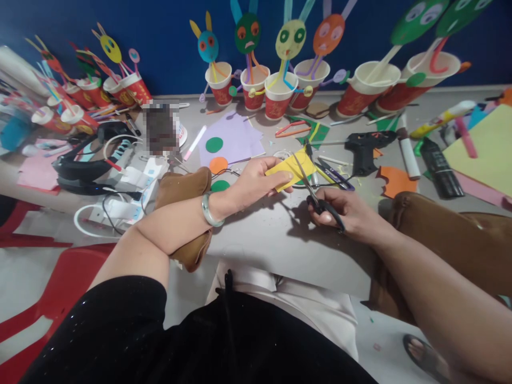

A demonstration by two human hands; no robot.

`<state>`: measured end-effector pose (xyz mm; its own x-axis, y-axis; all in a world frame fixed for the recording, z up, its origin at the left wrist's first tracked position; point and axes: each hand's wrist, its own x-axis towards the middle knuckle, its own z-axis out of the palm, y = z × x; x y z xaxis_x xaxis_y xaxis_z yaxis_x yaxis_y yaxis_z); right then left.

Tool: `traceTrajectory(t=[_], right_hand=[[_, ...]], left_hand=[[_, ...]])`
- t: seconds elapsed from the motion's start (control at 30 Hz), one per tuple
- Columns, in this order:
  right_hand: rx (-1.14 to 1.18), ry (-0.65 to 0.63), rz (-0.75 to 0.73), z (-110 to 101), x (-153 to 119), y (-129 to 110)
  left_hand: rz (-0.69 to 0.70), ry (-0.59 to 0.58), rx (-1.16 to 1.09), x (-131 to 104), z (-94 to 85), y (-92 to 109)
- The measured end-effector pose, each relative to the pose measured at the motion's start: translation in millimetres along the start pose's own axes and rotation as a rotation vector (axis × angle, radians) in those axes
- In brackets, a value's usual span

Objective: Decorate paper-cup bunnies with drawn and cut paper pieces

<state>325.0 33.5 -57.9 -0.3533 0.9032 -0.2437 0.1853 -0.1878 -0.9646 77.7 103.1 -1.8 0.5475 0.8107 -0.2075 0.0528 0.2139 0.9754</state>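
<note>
My left hand (262, 181) pinches a piece of yellow paper (286, 172) between thumb and fingers, above the table. Closed round the black handles of a pair of scissors (311, 186), my right hand (340, 210) holds them just right of the paper. The scissor blades reach up to the paper's right part, where a curved line shows faintly. Whether the blades are parted is hard to see. Beneath the left hand lie an orange paper circle (218, 164) and green paper circles (214, 144), some of them on sheets of purple paper (240, 133).
Red paper cups (280, 98) with paper-faced figures line the back wall. A black glue gun (362, 149) lies right of the hands, near a white marker (408, 152) and a black bottle (442, 168). Brown bags (452, 229) sit at both sides; a power strip (138, 184) with cables is left.
</note>
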Motion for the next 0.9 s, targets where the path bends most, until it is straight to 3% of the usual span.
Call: traceTrajectory(t=[0.3,0.63,0.9], right_hand=[[0.028,-0.002,-0.002,0,-1,-1],[0.011,0.003,0.053,7,-1,-22],[0.032,0.032,0.065,7,-1,-20]], left_hand=[[0.025,-0.013,-0.003,1,-1.0,-2],[0.017,-0.014,-0.011,1,0.3,-2],[0.021,-0.017,-0.025,2,-0.5,-4]])
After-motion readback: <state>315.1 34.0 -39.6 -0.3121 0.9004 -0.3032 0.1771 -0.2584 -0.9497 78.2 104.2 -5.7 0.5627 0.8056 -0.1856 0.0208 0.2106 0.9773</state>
